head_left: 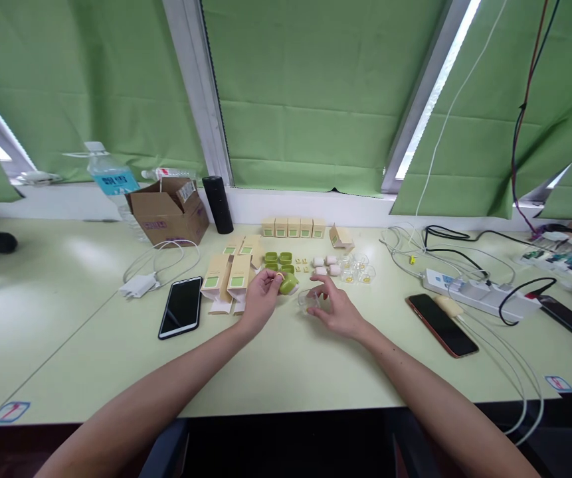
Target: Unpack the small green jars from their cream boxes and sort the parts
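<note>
My left hand pinches a small rounded green case above the middle of the table. Close by on the right, my right hand has its thumb and fingers around a small clear plastic case. Just beyond my hands stand several little green trays. Beside them lie tiny gold-coloured pieces, then whitish-pink blocks and more clear cases with yellow spots inside. Left of my left hand are several beige cartons with green labels, some with flaps open.
A row of small beige boxes stands at the back. A black-screened phone lies left, another phone right. A power strip with loose cables is at right. A brown cardboard box and black cylinder stand back left.
</note>
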A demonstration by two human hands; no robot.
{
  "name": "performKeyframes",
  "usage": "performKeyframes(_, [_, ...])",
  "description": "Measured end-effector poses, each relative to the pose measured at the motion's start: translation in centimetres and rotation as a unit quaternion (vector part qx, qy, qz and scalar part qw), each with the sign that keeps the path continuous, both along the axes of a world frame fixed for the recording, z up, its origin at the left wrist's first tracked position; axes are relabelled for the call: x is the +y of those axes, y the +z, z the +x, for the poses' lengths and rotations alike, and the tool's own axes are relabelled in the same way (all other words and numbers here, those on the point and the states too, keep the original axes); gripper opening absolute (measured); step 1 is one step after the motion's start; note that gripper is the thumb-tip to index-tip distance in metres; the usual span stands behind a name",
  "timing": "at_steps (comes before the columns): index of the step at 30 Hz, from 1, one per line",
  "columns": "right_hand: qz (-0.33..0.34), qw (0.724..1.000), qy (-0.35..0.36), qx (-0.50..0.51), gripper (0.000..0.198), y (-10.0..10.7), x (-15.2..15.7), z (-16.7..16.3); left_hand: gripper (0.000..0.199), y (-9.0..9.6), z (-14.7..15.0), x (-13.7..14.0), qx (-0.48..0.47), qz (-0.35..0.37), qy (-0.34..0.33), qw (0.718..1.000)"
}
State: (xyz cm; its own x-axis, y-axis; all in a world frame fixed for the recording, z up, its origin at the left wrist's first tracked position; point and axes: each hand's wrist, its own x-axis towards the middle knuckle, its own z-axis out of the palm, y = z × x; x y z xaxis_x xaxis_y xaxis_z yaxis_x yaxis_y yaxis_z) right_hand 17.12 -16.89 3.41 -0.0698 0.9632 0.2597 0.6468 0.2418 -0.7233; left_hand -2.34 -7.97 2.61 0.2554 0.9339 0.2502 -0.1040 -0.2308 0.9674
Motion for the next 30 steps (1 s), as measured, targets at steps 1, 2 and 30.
performKeyframes(1, [0.007, 1.000, -0.010, -0.003, 0.057, 0.1, 0.1, 0.3, 0.051, -0.2, 0.0, 0.2, -0.008, -0.023, -0.010, 1.000])
performKeyframes(2, [0.014, 1.000, -0.019, -0.009, 0.055, 0.2, 0.2, 0.6, 0.053, -0.4, 0.0, 0.3, -0.014, -0.045, -0.024, 0.999])
performKeyframes(30, [0.148, 0.933, -0.120, -0.305, 0.037, 2.8, 0.0, 5.4, 0.046, -1.0, 0.6, -0.4, -0.048, -0.158, -0.084, 0.983])
